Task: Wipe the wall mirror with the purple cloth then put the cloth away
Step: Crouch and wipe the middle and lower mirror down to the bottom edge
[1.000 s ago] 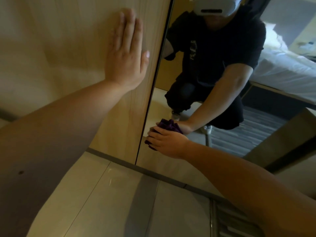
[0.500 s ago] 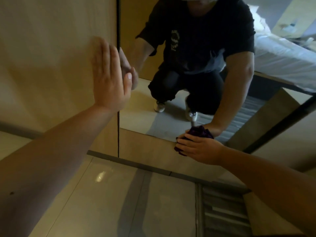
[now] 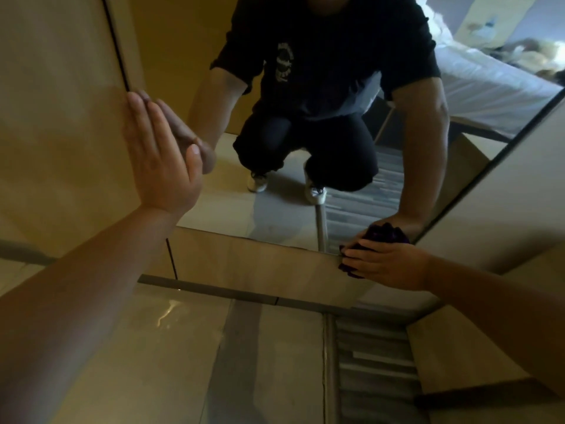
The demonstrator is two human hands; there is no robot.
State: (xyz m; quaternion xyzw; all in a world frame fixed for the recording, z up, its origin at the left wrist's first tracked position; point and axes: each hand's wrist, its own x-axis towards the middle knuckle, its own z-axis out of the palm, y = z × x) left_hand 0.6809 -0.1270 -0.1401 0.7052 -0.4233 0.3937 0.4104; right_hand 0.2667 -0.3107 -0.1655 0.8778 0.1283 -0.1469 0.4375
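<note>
The wall mirror (image 3: pixel 287 209) fills the upper middle of the head view and reflects a crouching person in dark clothes. My right hand (image 3: pixel 386 266) presses a bunched purple cloth (image 3: pixel 386 235) against the mirror's lower right corner, fingers closed over it. My left hand (image 3: pixel 162 157) lies flat, fingers together, on the mirror's left edge where it meets the wooden panel (image 3: pixel 58 117), and its reflection touches it.
A wood strip (image 3: pixel 244 261) and grey skirting (image 3: pixel 214 290) run below the mirror. Pale glossy floor tiles (image 3: pixel 153 362) lie underneath, with striped grey carpet (image 3: pixel 376 368) at right. A wooden panel (image 3: pixel 501 209) borders the mirror's right side. A white bed shows only in reflection.
My right hand has swept the cloth rightward along the mirror's bottom edge to its lower right corner. My left hand shifted from the wooden panel to the mirror's left edge.
</note>
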